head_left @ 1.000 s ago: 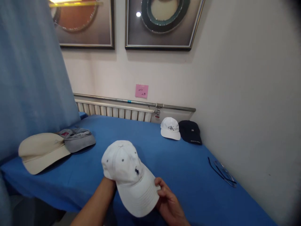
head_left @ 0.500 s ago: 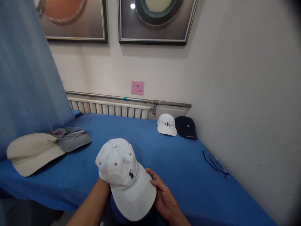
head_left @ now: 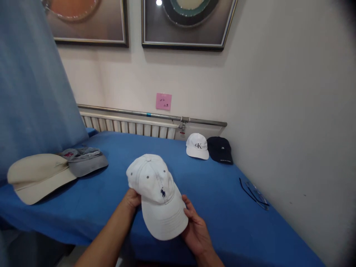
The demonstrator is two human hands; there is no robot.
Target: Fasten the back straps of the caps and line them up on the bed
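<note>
A white baseball cap (head_left: 152, 181) with a dark blue horse-rider emblem is held above the blue-covered bed, its brim tilted down toward me and to the right. My left hand (head_left: 133, 197) reaches under the crown at the cap's left side; its fingers are hidden inside or behind the cap. At the brim's right edge, my right hand (head_left: 195, 226) grips with the thumb and fingers around the rim.
On the blue sheet (head_left: 211, 193), a beige cap (head_left: 39, 174) and a grey cap (head_left: 86, 161) overlap at left. A white CK cap (head_left: 197, 145) and a black cap (head_left: 219, 150) sit at the back right. Eyeglasses (head_left: 256, 194) lie near the wall. A blue curtain (head_left: 36, 81) hangs left.
Both hands have carried the white cap forward and slightly right, over the bed. More of the left wrist shows below the crown. The other caps and eyeglasses have stayed put.
</note>
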